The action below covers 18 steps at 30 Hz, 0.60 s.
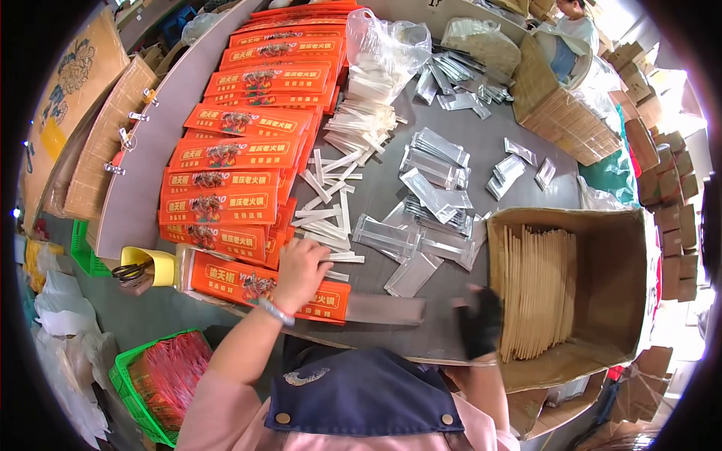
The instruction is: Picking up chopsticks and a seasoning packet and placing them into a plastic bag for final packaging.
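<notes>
A grey worktable (481, 143) is crowded from edge to edge. Down its left side runs a long overlapping row of orange printed packets (241, 154), fanned like shingles toward the far end. Beside them, in the middle, lies a loose scatter of narrow white strips (335, 184), with more of the same spilling out of a clear plastic bag (383, 52) farther back. To the right of the strips sit heaps of clear and silvery sachets (432, 188), spread in several small piles across the table. A brown cardboard box (602, 225) stands at the right near corner, packed with upright tan envelopes (538, 289). At the left near edge a yellow holder (154, 263) carries a pair of scissors (128, 272), and below the table a green basket (162, 379) is filled with red packets. Another person (573, 30) works at the far end. The left hand (301, 272) rests palm-down, fingers curled, on the nearest orange packet (252, 286), which lies flat at the table's front edge; whether it pinches the packet or only presses on it cannot be told. The right hand (480, 322), in a dark glove and blurred, is at the table's front edge just beside the box, near a flat silvery sachet (387, 308) that lies between the two hands; its grip cannot be made out.
</notes>
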Available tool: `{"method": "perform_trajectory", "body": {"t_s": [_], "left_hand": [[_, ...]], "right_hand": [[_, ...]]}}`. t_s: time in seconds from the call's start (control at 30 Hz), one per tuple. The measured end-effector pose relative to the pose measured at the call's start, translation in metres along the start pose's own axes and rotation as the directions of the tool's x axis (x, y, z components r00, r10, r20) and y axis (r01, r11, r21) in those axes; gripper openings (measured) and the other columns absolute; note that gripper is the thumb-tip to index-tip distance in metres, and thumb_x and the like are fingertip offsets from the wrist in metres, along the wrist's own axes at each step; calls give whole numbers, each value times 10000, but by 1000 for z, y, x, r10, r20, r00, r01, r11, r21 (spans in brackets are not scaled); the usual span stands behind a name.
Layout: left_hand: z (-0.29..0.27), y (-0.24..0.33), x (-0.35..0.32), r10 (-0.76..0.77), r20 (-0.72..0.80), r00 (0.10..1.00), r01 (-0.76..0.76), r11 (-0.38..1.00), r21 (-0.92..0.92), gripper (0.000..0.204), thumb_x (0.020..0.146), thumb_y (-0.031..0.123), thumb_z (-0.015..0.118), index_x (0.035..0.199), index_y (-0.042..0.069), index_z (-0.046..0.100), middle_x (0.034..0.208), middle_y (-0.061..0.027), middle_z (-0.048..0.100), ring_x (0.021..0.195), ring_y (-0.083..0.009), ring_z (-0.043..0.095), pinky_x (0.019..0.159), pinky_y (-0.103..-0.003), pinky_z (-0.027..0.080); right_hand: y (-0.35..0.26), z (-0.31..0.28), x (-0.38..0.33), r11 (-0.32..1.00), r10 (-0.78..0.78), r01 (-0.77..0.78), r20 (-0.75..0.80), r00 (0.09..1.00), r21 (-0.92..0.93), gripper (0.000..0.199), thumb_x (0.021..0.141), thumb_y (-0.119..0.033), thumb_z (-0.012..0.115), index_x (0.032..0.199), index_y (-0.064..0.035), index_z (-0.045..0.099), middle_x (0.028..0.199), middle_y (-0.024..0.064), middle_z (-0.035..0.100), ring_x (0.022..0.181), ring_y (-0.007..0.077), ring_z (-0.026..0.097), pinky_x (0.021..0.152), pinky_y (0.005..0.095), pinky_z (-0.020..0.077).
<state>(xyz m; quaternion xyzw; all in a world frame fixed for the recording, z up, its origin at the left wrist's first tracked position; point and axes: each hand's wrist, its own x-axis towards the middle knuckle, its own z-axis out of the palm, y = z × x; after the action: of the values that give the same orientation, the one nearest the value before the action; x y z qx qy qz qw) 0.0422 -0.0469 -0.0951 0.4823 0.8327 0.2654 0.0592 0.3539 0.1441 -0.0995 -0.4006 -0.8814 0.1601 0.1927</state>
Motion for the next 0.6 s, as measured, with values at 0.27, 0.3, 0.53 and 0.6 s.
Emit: {"method": "perform_trajectory", "body": {"t_s": [0.27,0.3,0.53,0.6], "left_hand": [[13,-23,41,65,177,982,-50,995,-87,95,755,119,740,827,86,686,811,-78,624,868,-292,585,805,-431,456],[20,-15,48,70,178,982,-55,995,-87,95,755,119,740,827,86,686,811,-78,624,868,-292,585,805,-431,456],[45,23,91,297,152,943,-308,950,53,273,717,136,770,969,127,665,1035,-27,556,1011,-253,503,838,-404,405],[43,25,93,330,122,936,-333,943,10,257,706,133,775,945,138,681,1000,-10,575,987,-236,517,832,-399,398]], "right_hand": [[46,-40,-3,665,559,-447,2,829,-598,270,807,-226,695,960,-37,579,937,164,600,921,361,595,795,471,493],[42,-40,-2,678,563,-453,14,826,-579,255,808,-213,686,946,-36,566,936,168,598,920,361,595,795,473,496],[55,-30,-11,653,569,-426,35,822,-626,195,831,-172,623,950,-38,545,925,183,586,931,374,590,800,482,500],[53,-35,-8,659,658,-468,149,738,-589,291,848,-195,615,1065,-15,545,998,202,610,948,384,606,815,483,508]]}}
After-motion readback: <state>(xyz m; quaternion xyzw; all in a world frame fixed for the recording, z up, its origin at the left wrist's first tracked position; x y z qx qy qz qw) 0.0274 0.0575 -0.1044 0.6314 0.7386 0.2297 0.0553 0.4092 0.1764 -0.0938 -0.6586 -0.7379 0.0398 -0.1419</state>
